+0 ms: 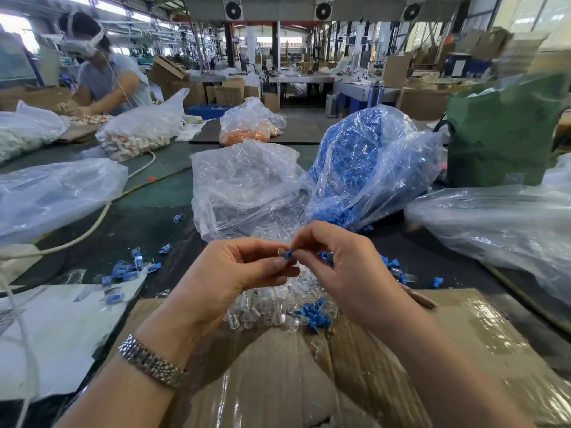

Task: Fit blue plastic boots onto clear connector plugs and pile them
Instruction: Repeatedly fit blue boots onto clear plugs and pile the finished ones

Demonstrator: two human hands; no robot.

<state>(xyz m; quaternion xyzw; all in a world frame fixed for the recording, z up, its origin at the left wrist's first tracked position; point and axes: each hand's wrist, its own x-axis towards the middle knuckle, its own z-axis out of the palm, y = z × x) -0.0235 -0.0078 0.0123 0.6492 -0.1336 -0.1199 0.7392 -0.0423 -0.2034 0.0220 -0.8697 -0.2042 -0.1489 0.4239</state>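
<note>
No text, brand or number can be read anywhere in the view. The green bag near the desk's far right edge carries a small pale label low on its side, but its print is too small and blurred to make out.

Bulging bags just beyond hands

Glossy crinkled plastic bags, clear shiny plastic plugs, matt blue boots, tape-glazed cardboard, metal watchband
</note>
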